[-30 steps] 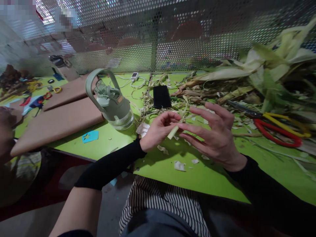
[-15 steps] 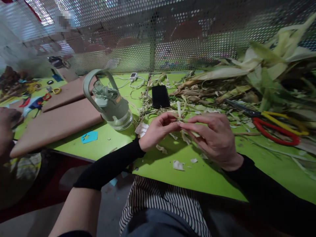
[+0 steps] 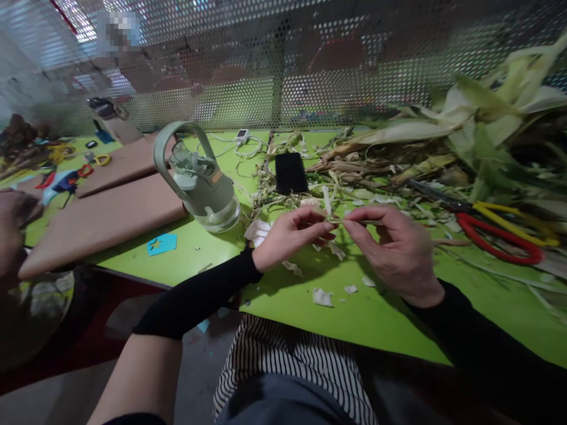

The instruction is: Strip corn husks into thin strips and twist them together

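My left hand [image 3: 295,233] pinches a thin strip of corn husk [image 3: 338,221] between thumb and forefinger, just above the green table. On the same strip, a little to the right, my right hand [image 3: 394,242] is closed with thumb and forefinger together. A pale, upright piece of husk [image 3: 327,200] shows behind my left fingertips; I cannot tell whether it joins the strip. Torn scraps of white paper or husk [image 3: 323,297] lie on the table below the hands. Behind them is a black phone [image 3: 290,173], lying flat among shreds.
Scissors [image 3: 500,236] with red and yellow handles lie at right, before a heap of corn husks [image 3: 469,124]. At left stand a pale green water bottle [image 3: 208,195], brown boards [image 3: 110,221] and a blue tag [image 3: 162,244]. Another person's hand [image 3: 15,212] is at the far left.
My right hand has drawn slightly away from my left, and the strip now shows between the fingertips. The view has shifted a little.
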{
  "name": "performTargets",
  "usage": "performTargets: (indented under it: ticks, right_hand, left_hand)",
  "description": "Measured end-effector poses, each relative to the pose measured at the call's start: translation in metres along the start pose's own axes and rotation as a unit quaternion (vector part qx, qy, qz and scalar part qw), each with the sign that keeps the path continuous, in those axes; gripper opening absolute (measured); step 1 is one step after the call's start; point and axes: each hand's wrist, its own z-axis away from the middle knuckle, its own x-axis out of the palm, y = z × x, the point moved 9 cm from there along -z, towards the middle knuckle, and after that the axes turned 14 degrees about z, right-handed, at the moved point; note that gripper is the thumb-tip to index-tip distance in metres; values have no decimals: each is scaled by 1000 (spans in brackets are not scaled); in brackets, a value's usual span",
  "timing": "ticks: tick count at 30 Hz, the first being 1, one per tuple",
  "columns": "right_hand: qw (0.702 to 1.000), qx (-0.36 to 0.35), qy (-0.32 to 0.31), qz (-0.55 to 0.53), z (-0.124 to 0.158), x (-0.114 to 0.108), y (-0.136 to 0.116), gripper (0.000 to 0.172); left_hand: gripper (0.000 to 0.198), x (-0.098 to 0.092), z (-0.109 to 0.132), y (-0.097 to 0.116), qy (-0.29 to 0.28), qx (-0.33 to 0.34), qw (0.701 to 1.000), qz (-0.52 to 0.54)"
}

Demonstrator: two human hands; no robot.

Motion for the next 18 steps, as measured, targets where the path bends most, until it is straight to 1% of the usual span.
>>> performTargets:
  ticks: [3,6,10,13,15,18]
  right_hand:
    - [1000,-7,-23,-8,1,5,1,8]
    - [998,-19,-50,-12,1,11,1,7]
    - [998,-32,-47,8,0,10,-2,6]
    - [998,-31,-47,21,-1,10,-3,10]
    - [998,-26,-50,22,-1,10,-4,13]
    - [999,16,-34,12,1,7,4,11]
  left_hand:
    - [47,-1,-1,-3,1,-8,1000,-9]
    - [48,2,-1,-3,-12,-8,999,-32]
    - [43,8,2,1,-26,3,999,-46]
    - [44,9,3,1,-27,3,1000,-15]
    - [46,7,1,0,-17,2,1000,18]
    - [48,4,-1,-2,-12,2,999,40]
